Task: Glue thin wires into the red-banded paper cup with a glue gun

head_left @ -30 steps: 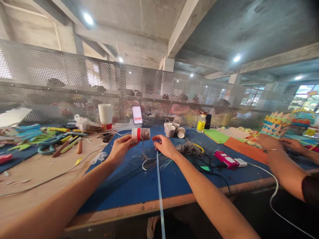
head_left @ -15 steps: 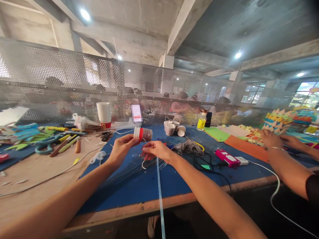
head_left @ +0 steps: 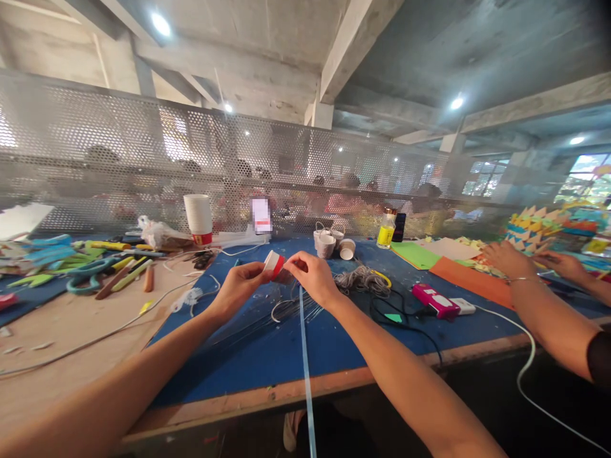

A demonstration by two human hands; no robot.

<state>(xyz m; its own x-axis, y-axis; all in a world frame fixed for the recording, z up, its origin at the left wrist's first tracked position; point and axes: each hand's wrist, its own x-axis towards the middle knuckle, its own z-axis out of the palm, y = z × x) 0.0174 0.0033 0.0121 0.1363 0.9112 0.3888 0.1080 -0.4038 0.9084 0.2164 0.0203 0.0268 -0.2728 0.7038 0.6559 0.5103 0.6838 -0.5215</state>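
My left hand [head_left: 241, 286] grips a small paper cup [head_left: 270, 259] with a red band, tipped on its side above the blue table mat. Grey cord is wound around the cup's far part, now mostly hidden by my fingers. My right hand [head_left: 312, 277] is closed in a pinch right at the wound end, on the cord. Below the cup, a pale loop of cord [head_left: 275, 313] curves over the mat. To the right of my right hand lies a tangled bundle of grey cord [head_left: 361, 280].
Several small cord-wrapped cups [head_left: 325, 245] stand behind my hands. A paper cup stack [head_left: 198, 219], scissors [head_left: 88, 277] and knives are at left. At right are a yellow-labelled bottle [head_left: 386, 230], a pink device [head_left: 435, 301], coloured paper [head_left: 470, 281] and a co-worker's hands [head_left: 508, 261].
The cup has turned and tilted, showing less of its wound side. My right hand has risen, its spread fingers now pinched against the cup. The co-worker's near hand has shifted left.
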